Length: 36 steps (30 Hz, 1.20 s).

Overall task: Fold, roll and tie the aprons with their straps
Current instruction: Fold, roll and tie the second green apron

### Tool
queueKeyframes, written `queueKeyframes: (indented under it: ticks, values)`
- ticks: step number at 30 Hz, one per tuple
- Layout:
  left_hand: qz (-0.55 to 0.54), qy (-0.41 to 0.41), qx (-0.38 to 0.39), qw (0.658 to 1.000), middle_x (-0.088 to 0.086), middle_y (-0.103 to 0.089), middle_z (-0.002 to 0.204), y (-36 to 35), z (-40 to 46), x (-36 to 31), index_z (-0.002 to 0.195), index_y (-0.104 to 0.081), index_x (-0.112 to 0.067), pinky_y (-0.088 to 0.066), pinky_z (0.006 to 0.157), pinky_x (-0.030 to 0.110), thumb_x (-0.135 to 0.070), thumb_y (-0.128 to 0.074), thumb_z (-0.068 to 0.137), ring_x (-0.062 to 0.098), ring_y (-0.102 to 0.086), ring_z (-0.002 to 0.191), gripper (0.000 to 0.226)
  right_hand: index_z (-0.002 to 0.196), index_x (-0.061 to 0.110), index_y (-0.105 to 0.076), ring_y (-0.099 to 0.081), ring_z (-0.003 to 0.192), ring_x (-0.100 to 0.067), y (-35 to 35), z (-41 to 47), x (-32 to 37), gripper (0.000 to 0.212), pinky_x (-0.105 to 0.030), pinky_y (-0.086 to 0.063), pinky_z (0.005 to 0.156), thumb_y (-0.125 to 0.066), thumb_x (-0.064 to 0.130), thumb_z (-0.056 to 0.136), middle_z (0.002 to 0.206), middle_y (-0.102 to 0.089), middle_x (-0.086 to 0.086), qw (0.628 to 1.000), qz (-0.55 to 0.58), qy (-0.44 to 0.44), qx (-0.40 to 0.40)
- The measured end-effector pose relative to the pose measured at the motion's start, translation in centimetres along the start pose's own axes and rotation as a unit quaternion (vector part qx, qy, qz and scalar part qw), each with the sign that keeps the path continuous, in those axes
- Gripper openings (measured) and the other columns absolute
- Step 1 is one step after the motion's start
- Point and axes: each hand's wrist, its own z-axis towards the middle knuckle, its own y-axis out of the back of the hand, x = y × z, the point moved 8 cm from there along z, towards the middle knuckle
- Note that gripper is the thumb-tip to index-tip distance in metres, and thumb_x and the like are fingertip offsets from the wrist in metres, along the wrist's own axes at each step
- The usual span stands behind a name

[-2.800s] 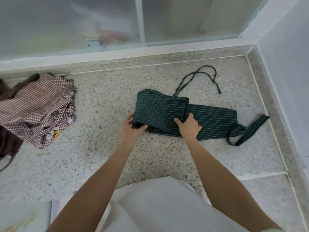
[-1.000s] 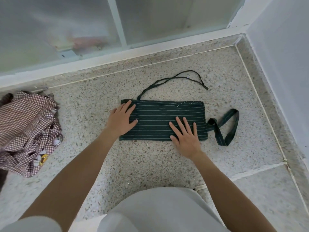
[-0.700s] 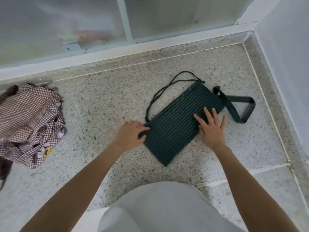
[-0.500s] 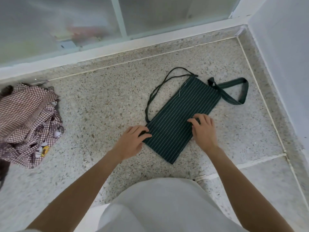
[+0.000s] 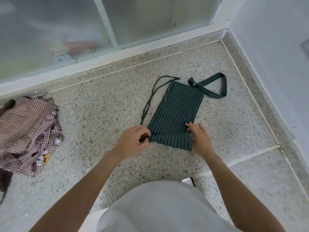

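Observation:
A dark green striped apron (image 5: pixel 177 111) lies folded into a narrow strip on the speckled floor, pointing away from me. Its near end is turned up into a first short fold. My left hand (image 5: pixel 132 143) pinches the near left corner of that fold. My right hand (image 5: pixel 199 138) grips the near right corner with curled fingers. A thin dark tie strap (image 5: pixel 151 99) runs along the left side of the strip. A wider green neck loop (image 5: pixel 215 86) lies at the far right end.
A heap of brown checked aprons (image 5: pixel 28 136) lies on the floor at the left. A frosted glass partition (image 5: pixel 107 25) runs along the back and a pale wall (image 5: pixel 275 56) closes the right side. My white garment (image 5: pixel 160 206) fills the bottom middle.
The folded apron was pressed flat, then turned from lying crosswise to pointing away from me. Both hands slid to its near end and turned that end up.

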Motion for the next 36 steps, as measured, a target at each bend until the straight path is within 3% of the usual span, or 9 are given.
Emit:
queueKeyframes:
  ticks: [2, 4, 7, 11, 18, 24, 26, 30, 36]
  values:
    - [-0.021, -0.018, -0.033, 0.999, -0.013, -0.053, 0.082, 1.5, 1.1, -2.6, 0.09, -0.063, -0.012, -0.044, 0.063, 0.013, -0.023, -0.051, 0.082, 0.001, -0.049, 0.071, 0.018, 0.105, 0.008, -0.064, -0.062, 0.106, -0.026, 1.1, 0.3, -0.6, 0.036, -0.037, -0.042, 0.099, -0.072, 0.02, 0.071, 0.111, -0.067, -0.007, 0.988, 0.147, -0.054, -0.014]
    - [-0.02, -0.038, -0.056, 0.998, -0.01, -0.055, 0.082, 2.6, 3.1, -4.8, 0.091, -0.064, -0.012, -0.042, 0.065, 0.012, -0.022, -0.052, 0.084, 0.001, -0.05, 0.073, 0.017, 0.097, 0.015, -0.067, -0.066, 0.087, -0.024, 1.9, 0.2, -1.5, 0.03, -0.042, -0.053, 0.08, -0.07, 0.03, 0.071, 0.094, -0.071, -0.004, 0.954, 0.277, -0.11, -0.037]
    - [-0.005, -0.041, -0.1, 0.994, -0.007, -0.059, 0.09, 3.3, 7.0, -5.5, 0.1, -0.067, -0.012, -0.042, 0.07, 0.01, -0.023, -0.053, 0.09, 0.002, -0.052, 0.08, 0.019, 0.09, 0.018, -0.066, -0.067, 0.082, -0.018, 2.4, 0.0, -3.7, 0.008, -0.043, -0.056, 0.075, -0.068, 0.022, 0.084, 0.086, -0.07, -0.001, 0.919, 0.307, -0.237, -0.071]
    - [-0.015, 0.069, -0.098, 0.993, -0.007, -0.06, 0.098, 1.4, 13.1, -1.6, 0.108, -0.068, -0.019, -0.037, 0.071, 0.002, -0.023, -0.056, 0.093, 0.001, -0.052, 0.083, 0.019, 0.088, 0.014, -0.06, -0.06, 0.066, -0.013, 3.6, -0.4, -5.7, 0.013, -0.016, -0.043, 0.052, -0.062, 0.027, 0.09, 0.081, -0.066, -0.001, 0.915, 0.232, -0.317, -0.092]
    - [0.018, 0.148, -0.015, 0.989, 0.007, -0.066, 0.104, -4.2, 18.9, 3.6, 0.111, -0.067, -0.015, -0.046, 0.081, 0.03, -0.025, -0.054, 0.094, 0.022, -0.06, 0.091, 0.024, 0.094, 0.009, -0.067, -0.063, 0.077, -0.018, 4.1, 0.0, -6.9, 0.02, -0.029, -0.049, 0.069, -0.06, 0.028, 0.091, 0.087, -0.07, -0.005, 0.925, 0.151, -0.333, -0.103]
    - [0.103, 0.097, 0.03, 0.989, 0.009, -0.061, 0.114, -5.9, 20.1, 4.7, 0.118, -0.063, -0.016, -0.041, 0.087, 0.03, -0.027, -0.051, 0.095, 0.025, -0.054, 0.103, 0.028, 0.099, 0.009, -0.064, -0.064, 0.077, -0.017, 4.0, 0.3, -6.8, 0.015, -0.025, -0.05, 0.068, -0.06, 0.022, 0.091, 0.09, -0.068, -0.005, 0.929, 0.132, -0.327, -0.114]
    - [0.155, 0.003, 0.016, 0.988, 0.009, -0.056, 0.122, -5.6, 20.2, 2.6, 0.123, -0.06, -0.016, -0.043, 0.095, 0.038, -0.03, -0.053, 0.094, 0.028, -0.049, 0.113, 0.033, 0.108, 0.01, -0.057, -0.063, 0.086, -0.018, 4.4, 0.4, -6.1, 0.018, -0.022, -0.05, 0.07, -0.059, 0.016, 0.091, 0.106, -0.061, -0.006, 0.938, 0.146, -0.278, -0.145]
    - [0.164, -0.163, 0.057, 0.971, 0.003, -0.057, 0.121, -6.4, 16.7, -1.7, 0.123, -0.058, -0.019, -0.04, 0.095, 0.035, -0.047, -0.046, 0.091, 0.021, -0.049, 0.111, 0.045, 0.119, 0.015, -0.051, -0.04, 0.125, -0.026, 5.2, 0.9, -3.4, 0.035, -0.037, -0.033, 0.102, -0.059, 0.031, 0.089, 0.136, -0.045, -0.011, 0.988, -0.085, -0.006, -0.125]
    - [0.243, -0.118, 0.198, 0.942, 0.002, -0.042, 0.143, -10.0, 10.7, 1.7, 0.139, -0.042, -0.018, -0.024, 0.109, 0.045, -0.075, -0.05, 0.072, 0.024, -0.039, 0.13, 0.089, 0.13, 0.018, -0.044, -0.034, 0.136, -0.03, 3.2, 2.1, -4.5, 0.073, -0.053, -0.012, 0.112, -0.061, 0.06, 0.073, 0.141, -0.045, -0.01, 0.948, -0.265, 0.168, 0.057]
